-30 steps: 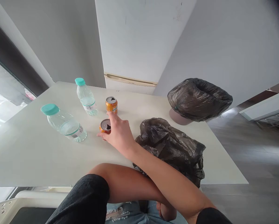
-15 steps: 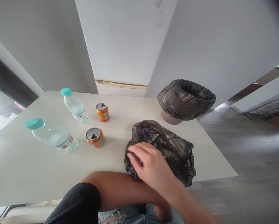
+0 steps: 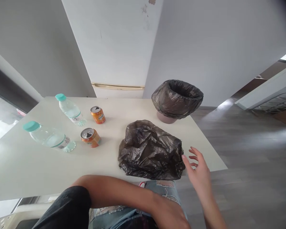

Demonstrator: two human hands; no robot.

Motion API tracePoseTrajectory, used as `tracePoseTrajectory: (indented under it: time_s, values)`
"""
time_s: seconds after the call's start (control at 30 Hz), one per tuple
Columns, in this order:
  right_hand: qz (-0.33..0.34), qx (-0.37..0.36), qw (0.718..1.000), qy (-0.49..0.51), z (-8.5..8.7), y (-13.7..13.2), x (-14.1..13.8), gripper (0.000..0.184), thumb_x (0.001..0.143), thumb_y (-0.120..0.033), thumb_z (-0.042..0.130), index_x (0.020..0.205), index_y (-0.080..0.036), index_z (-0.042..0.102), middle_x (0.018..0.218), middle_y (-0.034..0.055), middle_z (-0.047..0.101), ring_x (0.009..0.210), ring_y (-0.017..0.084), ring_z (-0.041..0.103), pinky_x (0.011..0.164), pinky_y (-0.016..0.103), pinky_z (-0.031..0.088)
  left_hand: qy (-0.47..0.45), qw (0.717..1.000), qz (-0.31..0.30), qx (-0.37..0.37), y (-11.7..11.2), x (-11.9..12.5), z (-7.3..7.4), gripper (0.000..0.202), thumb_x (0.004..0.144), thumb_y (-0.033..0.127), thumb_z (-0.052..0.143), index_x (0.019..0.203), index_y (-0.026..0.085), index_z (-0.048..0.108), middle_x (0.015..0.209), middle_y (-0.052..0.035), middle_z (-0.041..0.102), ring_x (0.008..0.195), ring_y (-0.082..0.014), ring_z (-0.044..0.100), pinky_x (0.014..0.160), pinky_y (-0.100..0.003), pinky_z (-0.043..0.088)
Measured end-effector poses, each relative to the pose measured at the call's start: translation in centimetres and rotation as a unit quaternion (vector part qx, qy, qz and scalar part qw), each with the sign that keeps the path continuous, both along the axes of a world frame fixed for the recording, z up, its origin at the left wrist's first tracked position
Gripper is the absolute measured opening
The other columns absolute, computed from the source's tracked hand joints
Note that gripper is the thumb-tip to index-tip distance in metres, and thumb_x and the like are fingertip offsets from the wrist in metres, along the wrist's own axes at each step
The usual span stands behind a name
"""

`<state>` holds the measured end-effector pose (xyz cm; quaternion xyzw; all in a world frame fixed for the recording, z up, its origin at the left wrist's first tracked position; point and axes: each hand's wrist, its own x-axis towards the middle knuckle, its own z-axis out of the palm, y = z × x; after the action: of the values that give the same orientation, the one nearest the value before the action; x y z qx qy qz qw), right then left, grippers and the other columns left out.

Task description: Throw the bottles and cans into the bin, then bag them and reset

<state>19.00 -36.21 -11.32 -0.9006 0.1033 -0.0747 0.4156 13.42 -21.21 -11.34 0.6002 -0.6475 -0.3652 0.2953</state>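
A crumpled black plastic bag (image 3: 150, 152) lies spread near the table's front edge. My right hand (image 3: 199, 170) is at the bag's right end, thumb and fingers apart, the thumb tip at or just touching the plastic. My left forearm crosses low in front of the table, and my left hand (image 3: 174, 216) rests over my lap at the bottom edge, its fingers out of sight. Behind the bag stands a brownish bin (image 3: 166, 118) lined with a black bag (image 3: 176, 101) folded over its rim.
Left of the bag are two opened orange drink cans, one nearer (image 3: 92, 140) and one farther (image 3: 98, 117). Two clear bottles with teal caps, a front bottle (image 3: 49, 136) and a back bottle (image 3: 70, 109), stand farther left. A white fridge (image 3: 116, 47) rises behind the table (image 3: 104, 162).
My right hand has moved from above the bag's left part to its right end, and its fingers have spread. The bag looks flatter. The view has shifted slightly.
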Motion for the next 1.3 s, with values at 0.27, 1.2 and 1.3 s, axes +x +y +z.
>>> tracePoseTrajectory:
  time_s: [0.27,1.2,1.3]
  values:
    - [-0.022,0.180,0.983,0.025,-3.2,-1.0,2.5,0.037,0.087,-0.049,0.066,0.106,-0.018,0.074,0.101,0.0112,0.076,0.088,0.025,0.069,0.080,0.037,0.055,-0.189,0.850,0.450,-0.197,7.1,6.5,8.6,0.018,0.086,0.012,0.052,0.087,0.023,0.066,0.083,-0.0042,0.070,0.081,-0.0191,0.066,0.072,-0.030,0.054]
    - [0.301,-0.126,0.941,-0.090,-2.9,-1.3,2.4,0.030,0.109,-0.037,0.050,0.096,-0.023,0.073,0.093,0.0076,0.076,0.082,0.024,0.072,0.073,0.037,0.057,-0.309,0.701,0.605,0.217,18.2,9.6,0.5,0.059,0.113,0.046,0.029,0.168,0.029,0.033,0.176,-0.0076,0.028,0.165,-0.0320,0.020,0.130,-0.065,0.021]
    - [0.388,-0.074,0.917,-0.058,-1.2,-2.3,0.8,0.021,0.107,-0.039,0.058,0.102,-0.026,0.074,0.098,0.0033,0.078,0.077,0.019,0.073,0.066,0.031,0.056,-0.299,0.726,0.575,0.229,19.0,10.4,0.2,0.063,0.111,0.050,0.035,0.170,0.027,0.028,0.177,-0.0106,0.024,0.165,-0.0369,0.016,0.127,-0.073,0.020]
